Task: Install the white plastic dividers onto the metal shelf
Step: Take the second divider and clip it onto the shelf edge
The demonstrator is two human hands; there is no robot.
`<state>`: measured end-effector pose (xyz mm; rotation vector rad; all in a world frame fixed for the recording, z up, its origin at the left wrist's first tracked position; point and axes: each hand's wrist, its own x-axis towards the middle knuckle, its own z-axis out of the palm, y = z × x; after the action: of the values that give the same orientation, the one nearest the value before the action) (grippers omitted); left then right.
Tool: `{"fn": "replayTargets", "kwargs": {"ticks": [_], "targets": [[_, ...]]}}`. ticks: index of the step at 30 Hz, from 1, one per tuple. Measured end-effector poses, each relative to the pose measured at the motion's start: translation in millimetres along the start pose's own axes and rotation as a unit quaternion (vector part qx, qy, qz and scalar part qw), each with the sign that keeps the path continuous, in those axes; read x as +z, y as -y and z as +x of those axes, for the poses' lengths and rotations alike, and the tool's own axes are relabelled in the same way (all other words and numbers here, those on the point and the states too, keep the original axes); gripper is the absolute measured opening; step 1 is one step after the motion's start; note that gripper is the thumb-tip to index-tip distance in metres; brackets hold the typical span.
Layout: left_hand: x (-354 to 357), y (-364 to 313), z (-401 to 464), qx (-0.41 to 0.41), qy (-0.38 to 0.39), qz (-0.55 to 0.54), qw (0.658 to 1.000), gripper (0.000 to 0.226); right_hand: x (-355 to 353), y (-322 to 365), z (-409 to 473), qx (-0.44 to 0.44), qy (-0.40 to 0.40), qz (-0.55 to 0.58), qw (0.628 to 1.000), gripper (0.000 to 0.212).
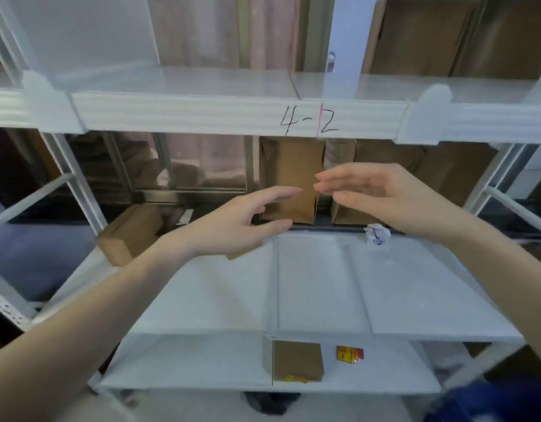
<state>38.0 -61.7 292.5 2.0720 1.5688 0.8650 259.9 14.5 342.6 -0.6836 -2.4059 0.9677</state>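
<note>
Both hands reach empty into the middle bay of the metal shelf, either side of a standing divider.

Our left hand (245,220) and right hand (372,193) hover with fingers straight and loose, gripping nothing, just apart from each other above the back of the middle shelf board (202,293). Between and below them a thin pale divider (275,284) seems to stand upright, running front to back; its upper edge is hard to trace. To seat it well, we judge we should press evenly at back and front, and line it up with the red mark beside "4-12" on the beam (232,115) above. A crumpled paper (376,234) lies at the board's rear. The bottom shelf (187,360) holds a brown box (296,360) and a red-and-yellow packet (350,354). Brown boxes (290,181) stand behind the rack.
</note>
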Motion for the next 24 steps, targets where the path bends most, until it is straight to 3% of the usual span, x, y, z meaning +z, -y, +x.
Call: {"fn": "replayTargets", "kwargs": {"ticks": [9,17,24], "targets": [[93,90,17,-0.095,0.056,0.083,0.99,0.061,45,-127,-8,0.103,0.062,-0.008,0.993,0.045],[193,198,-12,-0.19,0.186,0.097,0.959,0.073,124,-253,-30,0.227,0.125,0.019,0.966,0.067],[243,247,-7,-0.173,0.252,0.194,0.932,0.079,171,-306,-29,0.262,0.194,-0.05,0.944,0.079]]}}
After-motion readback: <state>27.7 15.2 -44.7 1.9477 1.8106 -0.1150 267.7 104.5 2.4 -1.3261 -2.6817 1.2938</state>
